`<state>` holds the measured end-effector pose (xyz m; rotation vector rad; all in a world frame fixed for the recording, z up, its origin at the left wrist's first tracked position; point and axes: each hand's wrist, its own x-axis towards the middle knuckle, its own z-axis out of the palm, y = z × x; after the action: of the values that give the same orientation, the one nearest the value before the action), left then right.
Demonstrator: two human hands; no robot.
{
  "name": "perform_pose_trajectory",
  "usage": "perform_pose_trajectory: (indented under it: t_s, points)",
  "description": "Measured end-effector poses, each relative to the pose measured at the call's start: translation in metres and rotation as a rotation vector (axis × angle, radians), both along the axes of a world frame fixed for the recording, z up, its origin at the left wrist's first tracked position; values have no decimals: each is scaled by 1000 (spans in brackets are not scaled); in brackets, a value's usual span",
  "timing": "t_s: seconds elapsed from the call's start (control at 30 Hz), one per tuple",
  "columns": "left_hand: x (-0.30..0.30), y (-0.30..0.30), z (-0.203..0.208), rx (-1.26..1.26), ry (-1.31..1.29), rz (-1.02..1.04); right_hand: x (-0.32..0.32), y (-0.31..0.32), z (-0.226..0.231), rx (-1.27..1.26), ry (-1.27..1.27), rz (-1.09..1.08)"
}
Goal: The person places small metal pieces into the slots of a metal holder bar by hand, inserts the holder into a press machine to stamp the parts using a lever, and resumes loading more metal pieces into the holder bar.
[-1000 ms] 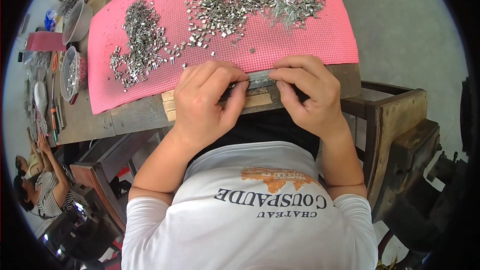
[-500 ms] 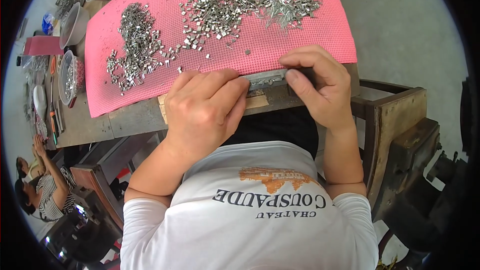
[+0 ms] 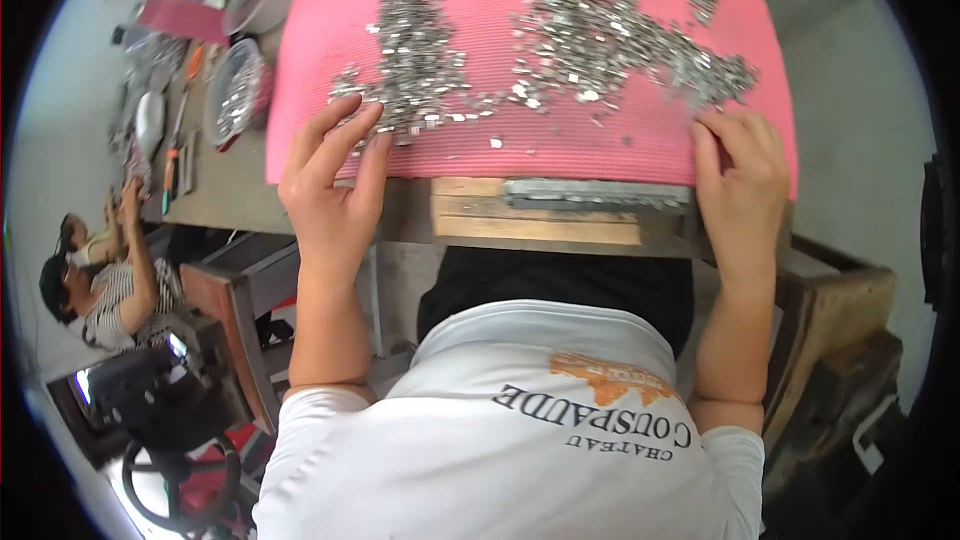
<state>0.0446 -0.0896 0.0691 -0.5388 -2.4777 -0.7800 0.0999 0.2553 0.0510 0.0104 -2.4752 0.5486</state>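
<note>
On the pink textured mat (image 3: 480, 155) lie heaps of small silvery metal pieces. My left hand (image 3: 335, 175) is at the near edge of the left heap (image 3: 415, 55), with thumb and fingers apart and nothing visible between them. At the mat's right side, my right hand (image 3: 745, 180) has thumb and fingertips brought together beside a heap of thin metal pins (image 3: 715, 75). Whatever those fingertips pinch is too blurred to make out. Between the hands, a long grey metal bar (image 3: 600, 195) with small pieces along it rests on a wooden block (image 3: 540, 225), touched by neither hand.
Left of the mat stand clear plastic tubs (image 3: 240, 90), one holding small pieces. An orange-handled tool (image 3: 171, 175) lies on the table beyond them. Two people (image 3: 110, 275) sit at the far left. A wooden stand (image 3: 835, 330) is at the right.
Both hands have let go of the metal bar and moved apart. The left went up to the left heap, the right up towards the pins. The whole view has shifted.
</note>
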Motion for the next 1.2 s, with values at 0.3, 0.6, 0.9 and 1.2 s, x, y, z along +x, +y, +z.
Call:
perform_pose_trajectory:
  t_s: [0.3, 0.6, 0.9, 1.2]
  points:
    - [4, -19, -4, -185, -37, 70, -2, 6, 6, -72, -100, 59]
    - [-3, -6, -6, -277, 22, -17, 26, -5, 2, -752, -156, 177]
    - [1, -3, -9, -238, 3, -103, 31, -22, 4, -1043, -232, 334]
    - [5, -2, -10, -282, 34, -92, 38, -18, 5, -556, -124, 365]
